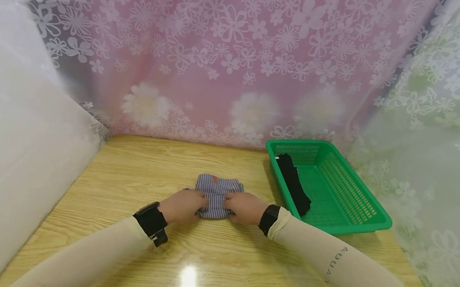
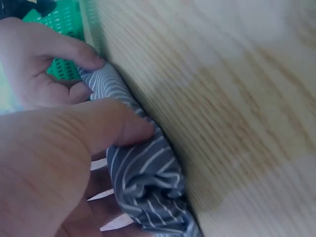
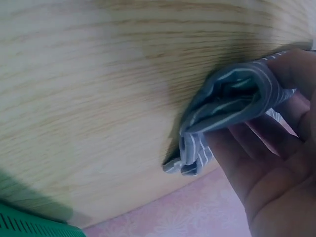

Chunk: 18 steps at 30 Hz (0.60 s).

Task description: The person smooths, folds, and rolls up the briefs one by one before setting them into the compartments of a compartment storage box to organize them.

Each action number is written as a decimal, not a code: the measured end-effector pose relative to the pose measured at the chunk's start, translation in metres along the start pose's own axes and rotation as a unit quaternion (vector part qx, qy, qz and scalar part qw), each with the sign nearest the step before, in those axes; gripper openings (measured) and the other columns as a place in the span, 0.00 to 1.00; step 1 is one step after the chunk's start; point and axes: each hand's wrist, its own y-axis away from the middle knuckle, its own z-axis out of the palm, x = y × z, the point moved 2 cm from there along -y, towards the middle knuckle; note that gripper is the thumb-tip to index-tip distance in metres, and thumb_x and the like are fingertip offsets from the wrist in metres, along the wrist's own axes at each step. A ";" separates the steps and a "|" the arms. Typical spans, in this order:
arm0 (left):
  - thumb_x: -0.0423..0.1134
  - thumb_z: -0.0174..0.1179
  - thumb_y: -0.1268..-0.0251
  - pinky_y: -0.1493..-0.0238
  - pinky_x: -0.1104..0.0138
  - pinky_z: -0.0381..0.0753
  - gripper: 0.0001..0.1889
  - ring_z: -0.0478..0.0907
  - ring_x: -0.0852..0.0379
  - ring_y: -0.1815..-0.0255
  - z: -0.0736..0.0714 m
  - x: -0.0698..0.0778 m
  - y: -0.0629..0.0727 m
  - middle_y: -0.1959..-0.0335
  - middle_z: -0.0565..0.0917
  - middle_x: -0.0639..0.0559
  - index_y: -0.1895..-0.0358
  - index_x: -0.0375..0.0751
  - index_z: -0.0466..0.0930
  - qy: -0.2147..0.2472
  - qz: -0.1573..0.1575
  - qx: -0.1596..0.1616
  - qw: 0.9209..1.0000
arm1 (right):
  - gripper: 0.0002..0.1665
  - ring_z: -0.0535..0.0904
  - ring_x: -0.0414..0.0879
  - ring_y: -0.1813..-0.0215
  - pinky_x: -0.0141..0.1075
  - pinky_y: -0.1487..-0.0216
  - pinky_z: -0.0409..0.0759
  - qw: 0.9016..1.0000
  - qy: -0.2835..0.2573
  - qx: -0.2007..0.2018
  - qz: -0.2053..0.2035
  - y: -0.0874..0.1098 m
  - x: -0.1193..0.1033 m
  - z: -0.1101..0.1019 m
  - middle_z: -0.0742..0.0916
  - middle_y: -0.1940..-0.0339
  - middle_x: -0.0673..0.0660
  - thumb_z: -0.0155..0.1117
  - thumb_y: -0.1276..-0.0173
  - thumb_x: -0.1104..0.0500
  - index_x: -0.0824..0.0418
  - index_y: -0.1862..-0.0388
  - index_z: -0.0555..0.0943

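Observation:
A blue-grey garment with white stripes (image 1: 217, 201) lies folded on the wooden table, with a small orange mark near its far edge. Its exact kind cannot be told. On the near left part, my left hand (image 1: 184, 205) grips the cloth; in the left wrist view the thumb presses on top of a rolled edge (image 2: 148, 163), and the fingers go behind it. My right hand (image 1: 245, 208) holds the near right part between thumb and fingers. From the right wrist view, the rolled end (image 3: 232, 96) shows as an open loop of layers, with a loose flap hanging beyond it.
A green plastic basket (image 1: 373, 212) stands at the right of the table, close to my right forearm. Folded black cloth (image 1: 294, 184) lies along its left wall. A pink flowered curtain (image 1: 220, 68) hangs behind the table, with pale sheets on both sides.

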 end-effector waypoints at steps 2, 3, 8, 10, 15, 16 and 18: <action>0.31 0.71 0.42 0.69 0.63 0.69 0.10 0.65 0.60 0.72 -0.002 0.004 0.001 0.74 0.69 0.57 0.70 0.45 0.76 -0.001 0.012 0.003 1.000 | 0.09 0.70 0.39 0.71 0.35 0.67 0.72 1.000 -0.008 0.001 -0.009 0.001 -0.001 0.000 0.78 0.70 0.48 0.70 0.37 0.62 0.55 0.71 0.77; 0.32 0.70 0.42 0.70 0.63 0.70 0.09 0.65 0.60 0.73 -0.004 0.006 0.001 0.74 0.69 0.58 0.69 0.44 0.77 0.003 0.016 -0.001 1.000 | 0.10 0.68 0.38 0.71 0.34 0.68 0.71 1.000 -0.017 0.000 -0.012 0.002 -0.001 -0.001 0.76 0.71 0.47 0.70 0.38 0.62 0.54 0.72 0.76; 0.34 0.62 0.35 0.70 0.64 0.64 0.05 0.62 0.61 0.76 -0.016 0.006 0.000 0.76 0.65 0.59 0.64 0.45 0.74 0.072 0.006 -0.070 0.995 | 0.15 0.62 0.37 0.73 0.31 0.69 0.62 0.993 -0.107 -0.038 -0.022 0.003 0.003 -0.011 0.68 0.76 0.43 0.66 0.39 0.64 0.52 0.72 0.68; 0.36 0.57 0.31 0.70 0.66 0.63 0.04 0.61 0.62 0.77 -0.021 0.003 -0.001 0.77 0.64 0.59 0.64 0.48 0.71 0.124 -0.003 -0.101 0.987 | 0.14 0.62 0.36 0.73 0.30 0.68 0.61 0.985 -0.156 -0.066 -0.017 0.004 0.006 -0.017 0.66 0.76 0.42 0.64 0.37 0.64 0.51 0.71 0.68; 0.35 0.47 0.26 0.69 0.67 0.63 0.06 0.60 0.61 0.77 -0.024 -0.009 0.000 0.74 0.63 0.58 0.65 0.46 0.65 0.283 -0.007 -0.136 0.949 | 0.07 0.68 0.36 0.71 0.31 0.65 0.65 0.965 -0.240 -0.104 0.010 0.003 0.013 -0.029 0.71 0.73 0.42 0.61 0.32 0.62 0.52 0.66 0.73; 0.34 0.46 0.25 0.68 0.67 0.63 0.06 0.60 0.61 0.76 -0.022 -0.013 0.000 0.73 0.64 0.57 0.64 0.45 0.65 0.313 -0.009 -0.135 0.940 | 0.06 0.69 0.37 0.69 0.32 0.65 0.66 0.964 -0.247 -0.102 0.018 0.002 0.015 -0.029 0.72 0.72 0.42 0.61 0.31 0.62 0.52 0.64 0.75; 0.33 0.44 0.24 0.67 0.66 0.63 0.06 0.60 0.60 0.74 -0.018 -0.023 0.000 0.71 0.64 0.56 0.63 0.44 0.66 0.356 -0.021 -0.125 0.926 | 0.04 0.70 0.37 0.68 0.32 0.63 0.67 0.964 -0.243 -0.097 0.037 0.001 0.021 -0.030 0.74 0.71 0.43 0.61 0.29 0.62 0.52 0.63 0.77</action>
